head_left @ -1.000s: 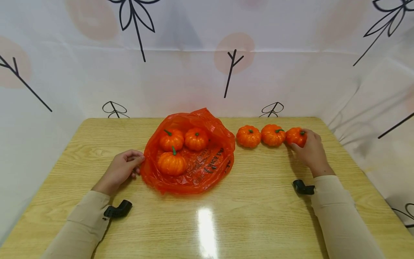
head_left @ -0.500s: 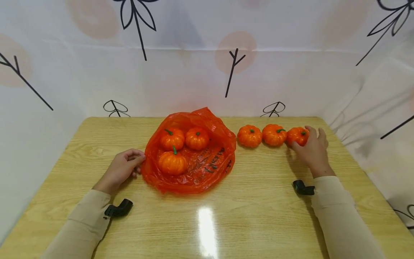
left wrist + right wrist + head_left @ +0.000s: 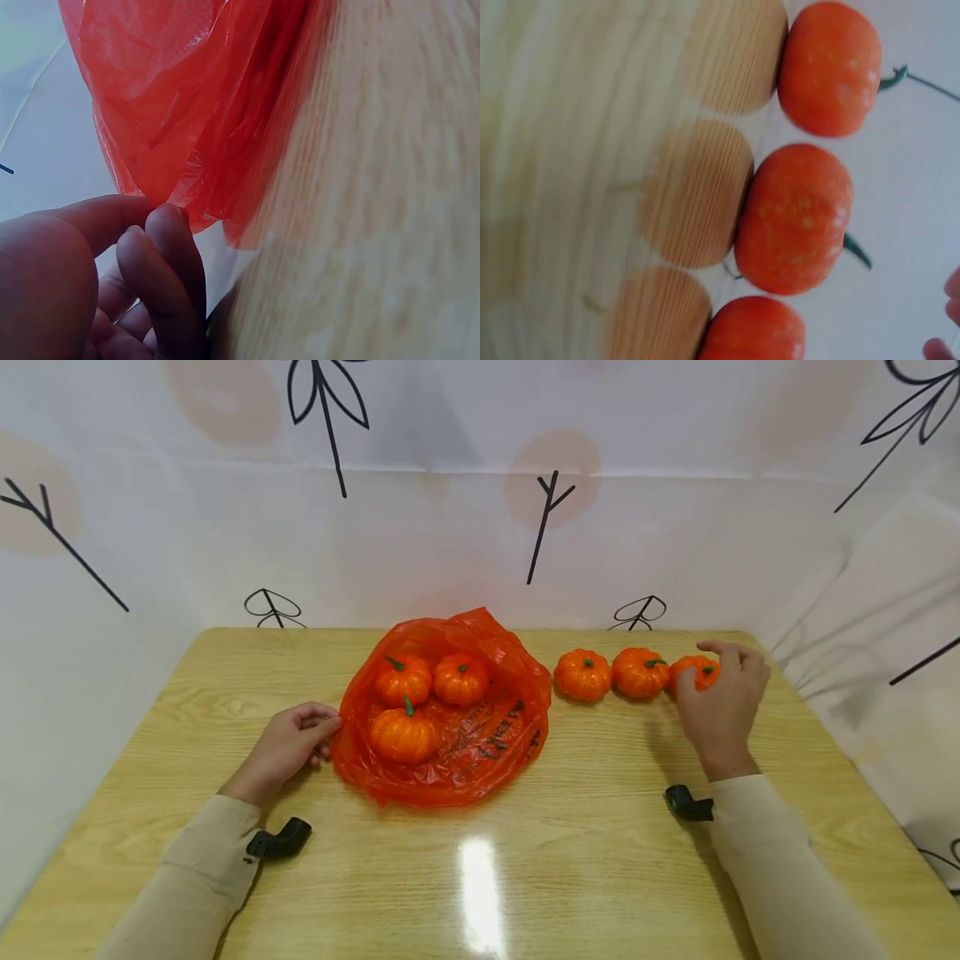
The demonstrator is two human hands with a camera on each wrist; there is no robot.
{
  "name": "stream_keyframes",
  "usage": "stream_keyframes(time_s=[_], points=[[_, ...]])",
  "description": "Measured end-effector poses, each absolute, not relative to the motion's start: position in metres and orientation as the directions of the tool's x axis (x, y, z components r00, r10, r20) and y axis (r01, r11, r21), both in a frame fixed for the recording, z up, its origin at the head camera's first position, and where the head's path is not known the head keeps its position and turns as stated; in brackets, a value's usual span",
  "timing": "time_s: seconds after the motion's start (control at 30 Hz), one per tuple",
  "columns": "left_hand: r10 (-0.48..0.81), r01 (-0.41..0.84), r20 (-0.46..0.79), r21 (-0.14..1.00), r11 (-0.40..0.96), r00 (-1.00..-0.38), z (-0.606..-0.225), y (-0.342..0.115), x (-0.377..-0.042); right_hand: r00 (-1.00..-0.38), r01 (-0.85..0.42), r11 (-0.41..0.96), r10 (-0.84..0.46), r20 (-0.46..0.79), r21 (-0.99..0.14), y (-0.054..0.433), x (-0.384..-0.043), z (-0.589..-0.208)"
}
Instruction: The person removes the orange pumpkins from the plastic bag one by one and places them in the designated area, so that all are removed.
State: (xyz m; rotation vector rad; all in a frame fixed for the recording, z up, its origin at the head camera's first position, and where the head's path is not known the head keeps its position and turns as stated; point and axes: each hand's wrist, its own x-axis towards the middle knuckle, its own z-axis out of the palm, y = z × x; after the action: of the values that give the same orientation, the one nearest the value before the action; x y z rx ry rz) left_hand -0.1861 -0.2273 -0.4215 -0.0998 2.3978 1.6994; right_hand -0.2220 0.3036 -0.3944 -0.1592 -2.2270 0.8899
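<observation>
A red plastic bag (image 3: 487,760) lies spread with its mouth facing up. My left hand (image 3: 281,747) pinches its left edge between thumb and finger; the left wrist view shows the fingertips on the film (image 3: 161,142). Inside rest a pumpkin with a bent stem (image 3: 402,683), another (image 3: 461,681) beside it, and a third (image 3: 403,739) nearer me. Right of the bag, three small orange pumpkins stand in a row: one at the left (image 3: 582,677), a middle one (image 3: 639,675), and one at the right (image 3: 686,670), partly covered by my right hand (image 3: 722,710), which holds nothing, fingers spread.
The wooden table (image 3: 585,860) ends at a patterned cloth backdrop (image 3: 420,552) just behind the bag and the row. A black wrist device (image 3: 279,840) sticks out from the left sleeve, and a similar device (image 3: 688,803) from the right sleeve.
My right hand has let go of the rightmost pumpkin and risen off it, fingers spreading. That pumpkin stays at the row's right end. My left hand keeps its pinch on the bag.
</observation>
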Motion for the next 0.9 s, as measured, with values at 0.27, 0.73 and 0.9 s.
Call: stream_keyframes(time_s=[0.27,0.73,0.9], points=[[0.059,-0.17,-0.199,0.93,0.327,-0.978,-0.422,-0.227,-0.187,-0.672,-0.298,0.754,0.27,0.69,-0.585,0.278,-0.215,-0.394],[0.083,-0.177,-0.213,0.933,0.314,-0.973,-0.424,-0.223,-0.189,-0.656,-0.481,0.69,0.125,0.744,-0.541,0.234,-0.195,-0.395],[0.068,-0.18,-0.214,0.925,0.336,-0.974,-0.421,-0.227,-0.186,-0.642,-0.534,0.659,0.092,0.762,-0.529,0.217,-0.196,-0.393]])
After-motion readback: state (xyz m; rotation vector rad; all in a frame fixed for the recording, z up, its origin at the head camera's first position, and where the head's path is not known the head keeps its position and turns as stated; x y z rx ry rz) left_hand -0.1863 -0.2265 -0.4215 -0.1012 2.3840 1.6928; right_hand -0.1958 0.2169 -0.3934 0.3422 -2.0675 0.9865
